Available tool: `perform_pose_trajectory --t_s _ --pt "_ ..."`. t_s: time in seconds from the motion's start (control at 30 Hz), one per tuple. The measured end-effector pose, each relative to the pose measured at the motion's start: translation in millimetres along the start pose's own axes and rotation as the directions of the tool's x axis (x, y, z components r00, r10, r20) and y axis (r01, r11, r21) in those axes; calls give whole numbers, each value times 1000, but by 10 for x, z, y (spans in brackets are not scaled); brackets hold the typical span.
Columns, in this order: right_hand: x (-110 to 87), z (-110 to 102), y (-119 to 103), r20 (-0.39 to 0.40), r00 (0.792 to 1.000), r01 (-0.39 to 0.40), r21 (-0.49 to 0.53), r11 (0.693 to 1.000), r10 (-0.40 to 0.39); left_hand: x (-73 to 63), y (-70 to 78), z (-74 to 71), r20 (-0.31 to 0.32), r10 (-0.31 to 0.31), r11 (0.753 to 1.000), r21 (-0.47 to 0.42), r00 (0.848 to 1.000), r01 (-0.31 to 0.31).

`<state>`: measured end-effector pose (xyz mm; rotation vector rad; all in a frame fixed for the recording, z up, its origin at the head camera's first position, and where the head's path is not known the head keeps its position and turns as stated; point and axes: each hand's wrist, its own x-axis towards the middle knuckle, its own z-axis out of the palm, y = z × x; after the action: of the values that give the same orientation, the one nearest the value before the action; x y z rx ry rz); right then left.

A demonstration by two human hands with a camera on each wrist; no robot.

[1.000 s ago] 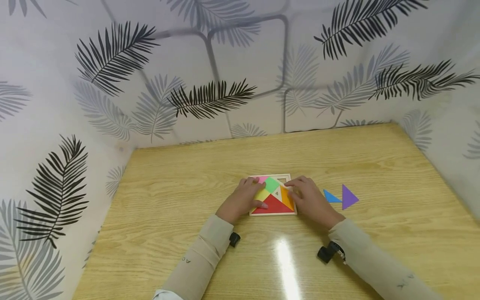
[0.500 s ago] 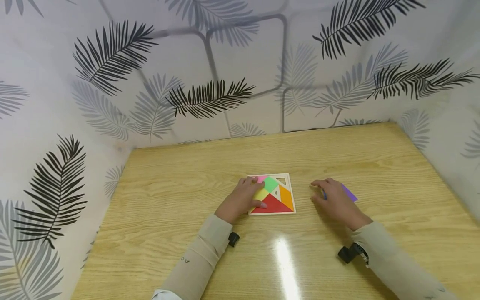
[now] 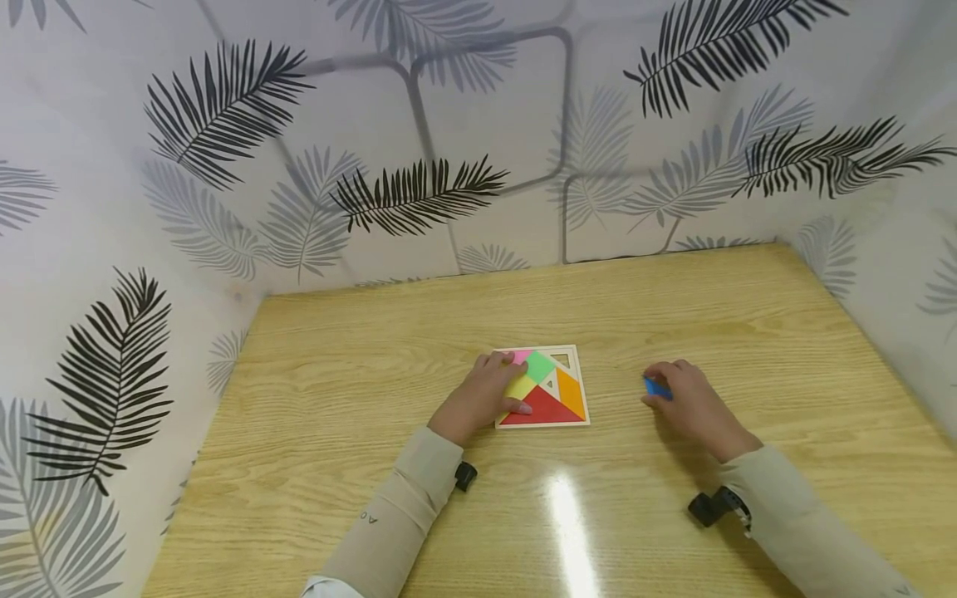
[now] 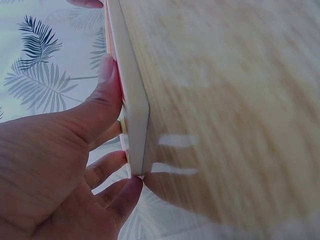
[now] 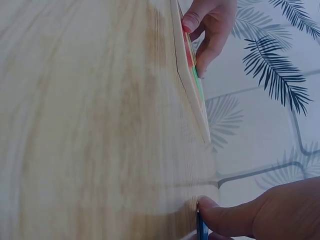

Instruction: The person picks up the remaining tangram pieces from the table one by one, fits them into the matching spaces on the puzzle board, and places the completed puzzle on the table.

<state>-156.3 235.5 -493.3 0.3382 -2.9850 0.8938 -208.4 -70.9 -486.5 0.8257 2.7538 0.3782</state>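
Note:
A square wooden tangram tray [image 3: 588, 415] lies on the table. In it sit a red triangle [image 3: 552, 409], an orange parallelogram [image 3: 571, 394], a green square [image 3: 540, 366], and yellow and pink pieces partly under my left hand [image 3: 482, 394]. That hand rests on the tray's left side, thumb on the red triangle and fingers spread over the pieces and corner. Pale recesses with triangular cut-outs show at the tray's right. My right hand [image 3: 695, 411] pinches a blue triangle [image 3: 658, 389] between thumb and fingers, close over the table. The blue triangle [image 5: 202, 227] appears edge-on in the right wrist view.
The wooden table [image 3: 359, 357] runs back to a leaf-patterned cloth wall [image 3: 493, 108]. Light glares off its front [image 3: 571, 531]. A purple triangle seen earlier to the tray's right is hidden by the right hand.
My right hand has left the tray's right edge, moved right to the blue triangle and taken hold of it, covering the purple triangle. My left hand stays in place on the tray.

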Motion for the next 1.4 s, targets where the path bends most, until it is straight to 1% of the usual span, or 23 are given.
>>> perform_pose_trajectory --t_s 0.2,0.47,0.67,0.8,0.9,1.03,1.2,1.4 --pt "1 -13 13 9 1000 0 5 1000 0 0 3 -6 1 -2 1000 5 1000 2" --pt "32 -3 33 2 1000 -4 9 1000 4 1 11 -11 1 1 1000 11 1000 -1" --pt "59 -8 31 24 1000 -19 23 1000 19 1 9 -5 2 -2 1000 20 1000 2" --pt "71 -15 31 39 999 -38 29 999 37 -4 14 -9 5 -6 1000 13 1000 6" --pt "77 -24 35 39 999 -36 43 998 35 -6 19 -13 7 -10 1000 7 1000 10" --pt "81 -29 52 26 999 -23 73 997 21 -12 26 -20 9 -15 1000 2 1000 15" --pt "80 -13 66 9 1000 -29 114 993 29 -14 33 -29 12 -20 1000 1 1000 20" --pt "71 27 60 -46 999 5 153 988 2 -15 31 -21 8 -11 1000 1 1000 11"
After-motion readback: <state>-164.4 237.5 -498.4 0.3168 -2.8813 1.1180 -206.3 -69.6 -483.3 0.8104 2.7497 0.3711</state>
